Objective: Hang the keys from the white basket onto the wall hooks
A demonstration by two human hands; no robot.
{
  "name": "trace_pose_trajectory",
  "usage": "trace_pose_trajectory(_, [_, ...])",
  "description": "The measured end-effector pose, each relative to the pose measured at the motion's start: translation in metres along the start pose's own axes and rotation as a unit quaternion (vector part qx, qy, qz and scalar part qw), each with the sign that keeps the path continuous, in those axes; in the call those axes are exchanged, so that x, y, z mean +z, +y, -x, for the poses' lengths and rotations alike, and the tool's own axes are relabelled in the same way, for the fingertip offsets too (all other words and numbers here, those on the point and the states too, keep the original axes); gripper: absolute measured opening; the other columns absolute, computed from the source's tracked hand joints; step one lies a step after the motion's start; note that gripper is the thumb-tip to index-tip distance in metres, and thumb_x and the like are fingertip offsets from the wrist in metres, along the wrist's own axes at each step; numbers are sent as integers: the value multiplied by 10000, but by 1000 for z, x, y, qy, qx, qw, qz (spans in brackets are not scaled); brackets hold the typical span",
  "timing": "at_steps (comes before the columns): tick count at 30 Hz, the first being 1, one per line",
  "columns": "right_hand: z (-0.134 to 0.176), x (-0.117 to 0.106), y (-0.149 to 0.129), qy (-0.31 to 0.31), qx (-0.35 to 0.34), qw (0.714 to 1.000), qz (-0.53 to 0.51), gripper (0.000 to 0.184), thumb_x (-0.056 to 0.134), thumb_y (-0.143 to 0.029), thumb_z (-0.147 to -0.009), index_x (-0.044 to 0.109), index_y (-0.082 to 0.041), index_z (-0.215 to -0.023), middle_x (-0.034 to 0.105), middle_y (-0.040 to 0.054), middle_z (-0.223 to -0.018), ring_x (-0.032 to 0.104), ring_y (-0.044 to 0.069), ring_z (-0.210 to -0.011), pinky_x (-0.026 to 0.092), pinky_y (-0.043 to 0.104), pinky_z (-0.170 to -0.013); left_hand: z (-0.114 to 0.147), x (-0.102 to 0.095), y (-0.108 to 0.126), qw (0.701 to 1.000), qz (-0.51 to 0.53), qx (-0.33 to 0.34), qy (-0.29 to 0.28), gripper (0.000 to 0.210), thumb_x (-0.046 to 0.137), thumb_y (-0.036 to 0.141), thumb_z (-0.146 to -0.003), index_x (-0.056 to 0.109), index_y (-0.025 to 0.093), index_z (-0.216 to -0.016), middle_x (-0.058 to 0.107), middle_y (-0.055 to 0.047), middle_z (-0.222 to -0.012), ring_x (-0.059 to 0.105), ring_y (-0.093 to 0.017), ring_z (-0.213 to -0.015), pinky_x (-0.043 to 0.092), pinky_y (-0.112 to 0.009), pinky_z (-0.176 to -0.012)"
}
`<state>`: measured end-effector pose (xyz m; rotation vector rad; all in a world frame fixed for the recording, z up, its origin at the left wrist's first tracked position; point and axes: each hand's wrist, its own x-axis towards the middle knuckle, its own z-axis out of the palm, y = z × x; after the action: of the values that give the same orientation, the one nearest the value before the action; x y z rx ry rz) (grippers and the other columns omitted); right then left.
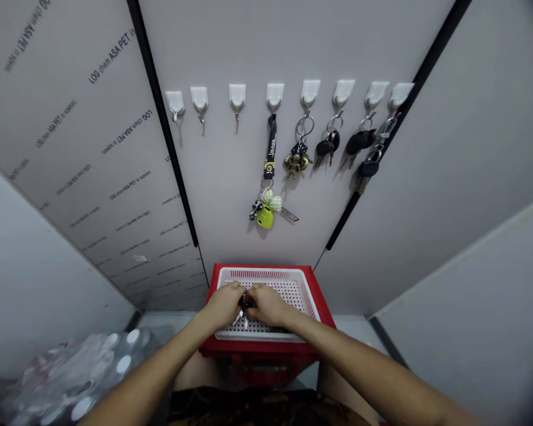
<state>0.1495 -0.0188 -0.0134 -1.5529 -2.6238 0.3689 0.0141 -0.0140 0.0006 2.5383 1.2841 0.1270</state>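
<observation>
Low over a white perforated basket [311, 296], both my hands meet around a bunch of keys [245, 305] with dark heads and silvery blades. My left hand [224, 303] is closed on the bunch from the left, and the blades hang down beside its fingers. From the other side my right hand [267, 303] also pinches the dark part of the bunch. The fingers hide how the ring is held. A dark thing under my right wrist in the basket is mostly hidden. The basket rests on a red stand [324, 307].
On the wall ahead, white hooks run in a row; the left three, such as this hook [237, 97], hold nothing. A black lanyard [270, 148] with a green charm and several key bunches [327, 147] hang from the others. Wrapped bottles [80, 373] stand at lower left.
</observation>
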Motion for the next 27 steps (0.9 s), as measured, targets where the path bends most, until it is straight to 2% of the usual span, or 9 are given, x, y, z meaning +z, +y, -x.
trace_pose_trajectory(4, [-2, -1, 3, -15, 1, 999, -35, 153, 457, -223, -571, 552, -145, -662, 556, 34, -671, 471, 117, -614, 317, 197, -538, -2, 1, 1, 1000, -6, -18, -8, 226, 359, 106, -624, 531, 158, -762, 542, -66, -820, 479, -166, -797, 358, -267, -711])
trace_pose_trajectory(8, [0, 3, 5, -10, 21, 995, -100, 148, 410, -176, -601, 551, -148, -635, 556, 11, -619, 458, 91, -546, 307, 178, -491, -2, 3, -1, 1000, 26, -4, 3, 185, 359, 132, -645, 532, 178, -690, 535, -36, -769, 477, -145, -762, 359, -240, -675])
trace_pose_trajectory(10, [0, 1, 5, 27, 12, 989, -144, 148, 412, -172, -611, 552, -159, -658, 554, 0, -620, 463, 92, -557, 320, 176, -503, -3, 1, -3, 997, 73, -11, 38, 152, 364, 146, -649, 513, 174, -667, 523, -20, -755, 468, -129, -746, 356, -223, -660])
trace_pose_trajectory(12, [-2, -9, 4, 99, -4, 977, -190, 141, 418, -170, -625, 550, -166, -675, 553, 0, -651, 474, 96, -606, 341, 180, -551, -7, -7, -4, 983, 156, -27, 89, 125, 365, 152, -652, 489, 162, -653, 514, -6, -740, 458, -111, -730, 354, -206, -649])
trace_pose_trajectory(15, [-9, -41, -1, 204, -20, 952, -227, 140, 405, -172, -657, 544, -159, -647, 544, 14, -669, 477, 98, -652, 354, 194, -610, -16, -32, -2, 943, 300, -52, 134, 104, 360, 160, -656, 455, 138, -620, 495, 3, -643, 454, -95, -644, 360, -198, -602])
trace_pose_trajectory(17, [-16, -71, -5, 246, -29, 943, -224, 147, 405, -185, -663, 535, -152, -602, 533, 19, -643, 473, 100, -640, 358, 202, -610, -23, -56, 2, 910, 378, -55, 162, 92, 362, 175, -660, 433, 135, -617, 477, 11, -589, 449, -89, -590, 362, -199, -568])
trace_pose_trajectory(19, [-24, -105, -11, 271, -28, 936, -223, 156, 406, -197, -662, 526, -145, -577, 529, 18, -612, 470, 98, -606, 361, 202, -588, -29, -83, 7, 872, 435, -40, 219, 72, 379, 193, -661, 424, 138, -654, 490, 7, -626, 461, -88, -616, 368, -200, -589])
trace_pose_trajectory(23, [-44, -171, -24, 333, -20, 911, -244, 171, 398, -243, -658, 525, -141, -606, 536, 4, -566, 464, 87, -529, 365, 189, -520, -39, -137, 15, 798, 509, 19, 321, 196, 438, 213, -643, 401, 150, -825, 518, -29, -814, 485, -94, -747, 375, -209, -670])
trace_pose_trajectory(27, [-69, -228, -34, 414, -8, 877, -245, 206, 401, -282, -648, 536, -128, -624, 534, 0, -529, 467, 85, -482, 374, 193, -486, -54, -190, 19, 754, 517, 46, 401, 309, 469, 197, -624, 381, 154, -918, 538, -16, -756, 506, -75, -610, 396, -202, -579])
